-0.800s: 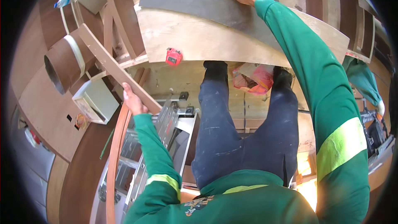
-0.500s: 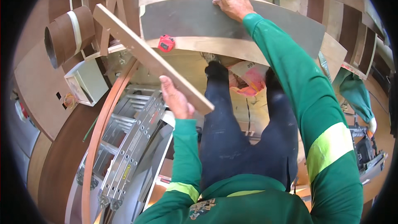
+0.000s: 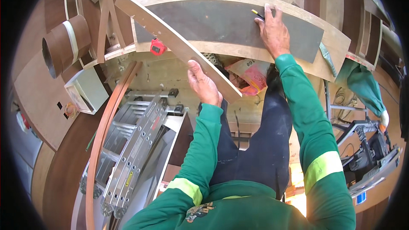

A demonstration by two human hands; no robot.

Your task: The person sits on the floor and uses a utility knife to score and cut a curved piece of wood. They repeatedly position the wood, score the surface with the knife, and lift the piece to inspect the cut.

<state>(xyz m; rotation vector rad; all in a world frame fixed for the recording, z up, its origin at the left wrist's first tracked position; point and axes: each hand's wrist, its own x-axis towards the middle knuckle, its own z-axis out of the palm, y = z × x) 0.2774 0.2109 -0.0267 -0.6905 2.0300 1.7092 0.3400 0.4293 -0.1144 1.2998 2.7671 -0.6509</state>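
My left hand [image 3: 203, 84] grips a long pale wooden strip [image 3: 170, 41] near its lower end; the strip slants up to the left over a wide plywood board [image 3: 238, 47] with a grey laminate face. My right hand [image 3: 273, 32] rests flat on that grey face and pinches a yellow-tipped pencil [image 3: 257, 14] at the fingertips. A red tape measure [image 3: 157, 47] lies on the board's near edge, just left of the strip. Both sleeves are green with a yellow-green reflective band.
A folded aluminium ladder [image 3: 128, 145] lies on the floor at lower left beside a curved wooden rim [image 3: 102, 132]. A rolled brown sheet [image 3: 64, 49] and a small box [image 3: 87, 90] sit left. A pink bag [image 3: 251, 76] lies under the board. A machine [image 3: 370, 153] stands at the right.
My left hand lifted the wooden strip from the left side up and right, over the board. My right hand stayed on the grey face with the pencil. The view tilted down.
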